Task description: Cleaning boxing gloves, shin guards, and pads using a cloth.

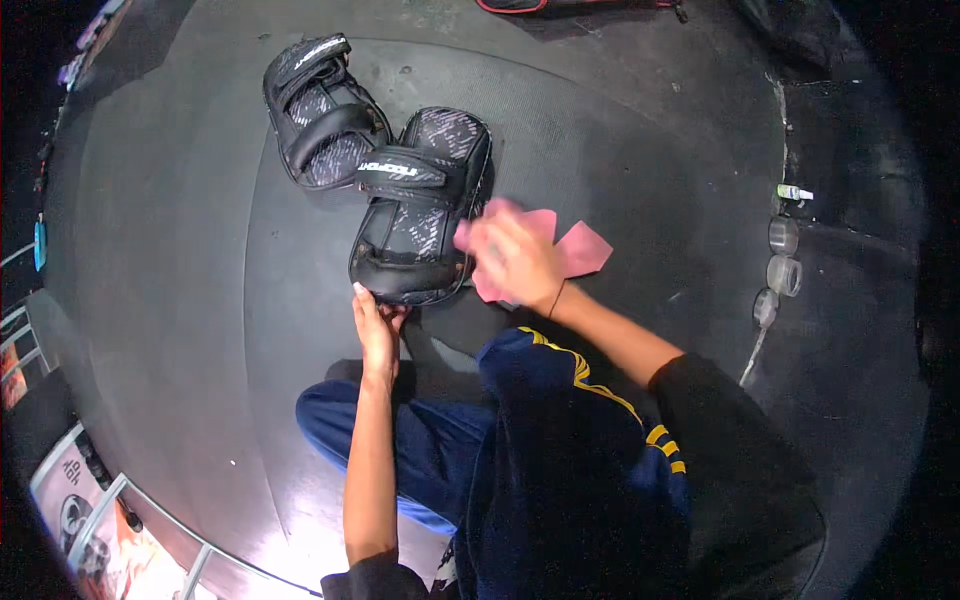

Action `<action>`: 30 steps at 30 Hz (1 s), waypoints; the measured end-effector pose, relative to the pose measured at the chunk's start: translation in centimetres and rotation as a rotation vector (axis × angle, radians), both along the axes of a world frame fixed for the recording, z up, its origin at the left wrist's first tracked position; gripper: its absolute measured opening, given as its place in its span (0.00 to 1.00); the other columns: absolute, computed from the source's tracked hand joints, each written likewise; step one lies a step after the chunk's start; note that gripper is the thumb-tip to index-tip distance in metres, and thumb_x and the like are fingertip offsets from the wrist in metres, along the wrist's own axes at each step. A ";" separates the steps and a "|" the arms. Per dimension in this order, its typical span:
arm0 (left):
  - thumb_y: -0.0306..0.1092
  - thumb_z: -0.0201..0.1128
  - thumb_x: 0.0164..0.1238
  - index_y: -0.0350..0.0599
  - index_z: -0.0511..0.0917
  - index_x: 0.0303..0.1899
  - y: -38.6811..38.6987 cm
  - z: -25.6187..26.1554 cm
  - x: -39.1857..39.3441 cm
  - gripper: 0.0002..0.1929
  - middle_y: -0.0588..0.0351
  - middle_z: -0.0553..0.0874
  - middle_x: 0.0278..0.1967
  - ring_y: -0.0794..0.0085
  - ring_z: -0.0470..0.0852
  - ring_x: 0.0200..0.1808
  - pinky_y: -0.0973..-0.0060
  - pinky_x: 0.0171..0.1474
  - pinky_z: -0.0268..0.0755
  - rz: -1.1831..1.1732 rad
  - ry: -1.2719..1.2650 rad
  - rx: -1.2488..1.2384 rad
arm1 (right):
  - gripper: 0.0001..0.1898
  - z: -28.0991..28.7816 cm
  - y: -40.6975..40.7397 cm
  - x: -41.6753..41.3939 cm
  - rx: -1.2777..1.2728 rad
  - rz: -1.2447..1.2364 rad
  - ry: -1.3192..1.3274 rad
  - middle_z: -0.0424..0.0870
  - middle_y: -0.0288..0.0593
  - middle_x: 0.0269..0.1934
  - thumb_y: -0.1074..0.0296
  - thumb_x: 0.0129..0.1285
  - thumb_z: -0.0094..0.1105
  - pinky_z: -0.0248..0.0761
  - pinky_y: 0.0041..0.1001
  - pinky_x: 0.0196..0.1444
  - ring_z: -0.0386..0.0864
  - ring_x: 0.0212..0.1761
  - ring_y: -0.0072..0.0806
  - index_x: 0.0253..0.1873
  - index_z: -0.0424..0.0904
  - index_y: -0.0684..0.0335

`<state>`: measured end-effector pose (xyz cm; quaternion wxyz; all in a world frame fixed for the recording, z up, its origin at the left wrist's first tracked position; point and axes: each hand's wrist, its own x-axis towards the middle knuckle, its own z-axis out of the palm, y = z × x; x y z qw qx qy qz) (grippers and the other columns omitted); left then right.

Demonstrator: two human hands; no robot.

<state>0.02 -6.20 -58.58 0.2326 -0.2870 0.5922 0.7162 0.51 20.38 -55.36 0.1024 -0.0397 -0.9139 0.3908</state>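
A black padded kick pad [416, 225] with straps and a grey streaked pattern is in front of me, strap side up. My left hand [375, 322] grips its near end, thumb on top and fingers underneath. My right hand [517, 259], blurred, holds a pink cloth [583, 249] against or just beside the pad's right edge; contact is unclear. Part of the cloth spreads out to the right of the hand. A second, matching kick pad [322, 120] lies just beyond, to the left, its near corner close to the first pad.
Dark rubber matting [172, 247] covers the floor. To the right, a small spray bottle [795, 193] and several clear round containers [784, 275] line a seam. A red-edged black bag [517, 6] shows at the top. A metal railing [199, 562] stands at lower left.
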 end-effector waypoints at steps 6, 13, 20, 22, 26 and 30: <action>0.62 0.45 0.81 0.47 0.68 0.55 0.3 0.1 -0.4 0.26 0.60 0.77 0.37 0.75 0.75 0.35 0.70 0.46 0.76 0.029 -0.032 0.067 | 0.06 -0.3 -0.1 -2.6 -0.043 -0.269 0.014 0.83 0.46 0.40 0.66 0.67 0.63 0.78 0.39 0.42 0.85 0.40 0.45 0.42 0.79 0.61; 0.54 0.53 0.80 0.46 0.69 0.53 -0.6 -0.3 0.1 0.19 0.63 0.76 0.33 0.79 0.72 0.30 0.74 0.41 0.74 0.098 -0.013 0.067 | 0.06 0.1 -0.6 -0.1 -0.120 0.058 -0.006 0.81 0.48 0.37 0.67 0.68 0.61 0.77 0.37 0.43 0.84 0.40 0.44 0.42 0.77 0.63; 0.37 0.63 0.76 0.43 0.74 0.44 1.8 5.9 -4.1 0.10 0.64 0.76 0.29 0.80 0.71 0.28 0.77 0.36 0.70 0.103 0.436 -0.417 | 0.06 0.3 -1.5 -1.1 -0.237 -0.152 -0.002 0.80 0.47 0.35 0.68 0.68 0.61 0.75 0.37 0.41 0.82 0.37 0.44 0.42 0.77 0.63; 0.36 0.65 0.74 0.41 0.75 0.44 2.5 8.6 -5.7 0.10 0.62 0.78 0.31 0.79 0.72 0.29 0.77 0.37 0.69 -0.126 0.575 -0.492 | 0.06 0.7 -3.1 2.5 -0.252 0.068 -0.081 0.80 0.48 0.36 0.68 0.68 0.60 0.75 0.37 0.40 0.83 0.37 0.45 0.43 0.76 0.63; 0.39 0.69 0.69 0.38 0.77 0.43 4.5 9.5 -7.1 0.14 0.55 0.81 0.29 0.70 0.77 0.29 0.75 0.40 0.72 -0.677 0.997 -0.753 | 0.06 -1.3 -0.8 -0.6 -0.251 -0.073 0.050 0.80 0.48 0.35 0.67 0.69 0.60 0.75 0.37 0.40 0.84 0.38 0.44 0.43 0.76 0.62; 0.43 0.73 0.60 0.37 0.80 0.41 5.9 11.5 -8.0 0.18 0.45 0.84 0.32 0.58 0.82 0.34 0.67 0.47 0.75 -1.354 1.263 -0.940 | 0.05 -1.4 0.5 -4.4 -0.297 -0.314 0.018 0.82 0.47 0.35 0.67 0.68 0.60 0.76 0.38 0.39 0.86 0.37 0.43 0.43 0.76 0.61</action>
